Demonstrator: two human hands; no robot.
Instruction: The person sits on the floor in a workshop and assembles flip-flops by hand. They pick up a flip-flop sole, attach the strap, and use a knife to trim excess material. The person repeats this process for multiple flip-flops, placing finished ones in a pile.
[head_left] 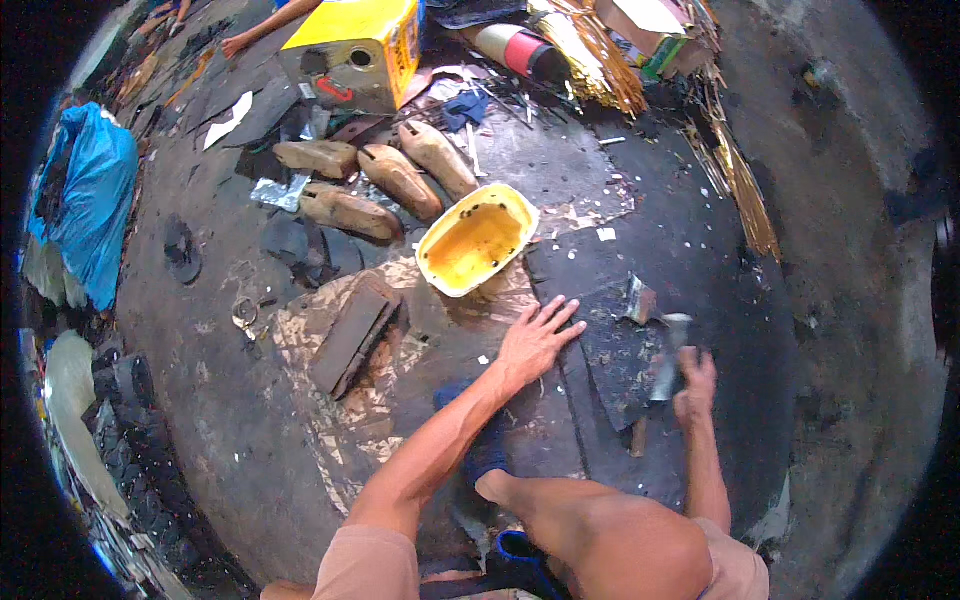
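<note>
My left hand lies flat with spread fingers at the edge of a dark sheet on the floor. My right hand, slightly blurred, is closed at a hammer, whose grey metal head stands over the sheet; its handle is mostly hidden. A short wooden handle lies just below, and I cannot tell what it belongs to. A small shiny scrap rests on the sheet's far part. Beyond my left hand sits a yellow tub with a stained inside.
Several wooden shoe lasts lie left of the tub. A brown block sits on patterned cardboard. Farther off are a yellow box and golden strips. A blue bag stands far left. Another person's hand shows at the top.
</note>
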